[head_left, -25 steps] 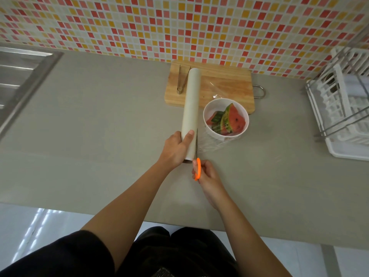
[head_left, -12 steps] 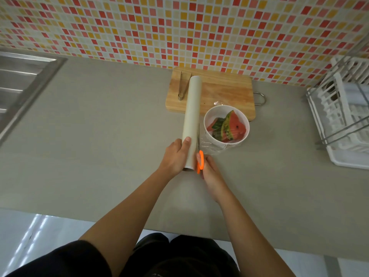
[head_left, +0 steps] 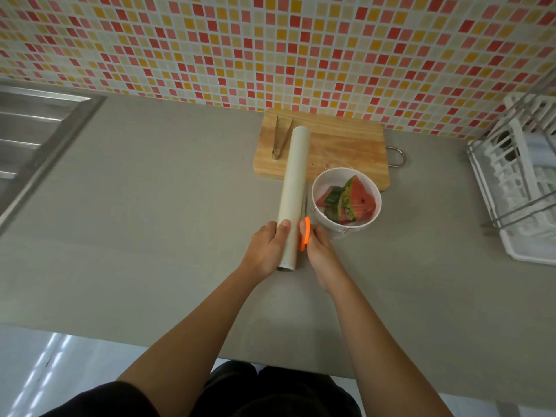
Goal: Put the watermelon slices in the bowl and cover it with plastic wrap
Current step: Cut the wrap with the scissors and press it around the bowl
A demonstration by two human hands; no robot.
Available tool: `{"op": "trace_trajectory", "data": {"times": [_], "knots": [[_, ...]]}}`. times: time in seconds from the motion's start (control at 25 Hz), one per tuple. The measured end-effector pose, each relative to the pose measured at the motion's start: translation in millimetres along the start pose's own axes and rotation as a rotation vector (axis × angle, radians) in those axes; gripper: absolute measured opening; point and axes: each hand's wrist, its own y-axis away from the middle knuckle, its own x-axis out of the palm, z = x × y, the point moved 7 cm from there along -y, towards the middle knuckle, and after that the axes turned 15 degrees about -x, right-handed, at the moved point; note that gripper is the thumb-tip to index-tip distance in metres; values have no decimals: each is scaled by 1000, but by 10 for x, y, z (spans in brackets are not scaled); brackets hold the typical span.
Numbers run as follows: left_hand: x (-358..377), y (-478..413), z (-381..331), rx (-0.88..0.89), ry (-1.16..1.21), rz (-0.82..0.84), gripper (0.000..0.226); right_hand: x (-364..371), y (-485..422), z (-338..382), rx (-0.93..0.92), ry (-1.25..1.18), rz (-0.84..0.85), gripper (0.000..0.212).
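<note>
A white bowl (head_left: 319, 212) stands on the grey counter just in front of the cutting board, with watermelon slices (head_left: 358, 203) inside and clear film stretched over it. A long cream roll of plastic wrap (head_left: 293, 179) lies left of the bowl, its far end resting on the board. My left hand (head_left: 267, 251) grips the roll's near end. My right hand (head_left: 320, 255) holds orange-handled scissors (head_left: 305, 237), whose blades run along the gap between roll and bowl.
A wooden cutting board (head_left: 346, 145) with metal tongs (head_left: 279, 136) sits against the tiled wall. A steel sink (head_left: 33, 136) is at the far left. A white dish rack (head_left: 517, 188) stands at the right. The counter's front edge runs below my forearms.
My right hand has moved the scissors forward along the roll toward the bowl. The left hand keeps its grip on the roll. The view has shifted slightly.
</note>
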Motion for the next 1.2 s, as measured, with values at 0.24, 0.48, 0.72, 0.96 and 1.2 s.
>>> {"op": "trace_trajectory", "data": {"times": [0.24, 0.48, 0.72, 0.96, 1.2], "knots": [[-71, 25, 61, 16, -35, -14, 47, 62, -189, -36, 26, -30, -4, 34], [-137, 75, 169, 31, -25, 28, 50, 128, -308, -37, 6, -44, -32, 31], [-119, 97, 207, 53, -98, 116, 46, 175, -331, -85, -10, -155, -23, 33], [-379, -142, -219, 40, -21, 7, 38, 157, -297, -128, -12, -119, -23, 43], [-193, -603, -653, -108, -48, 216, 56, 149, -269, -32, -13, -93, 17, 51]]}}
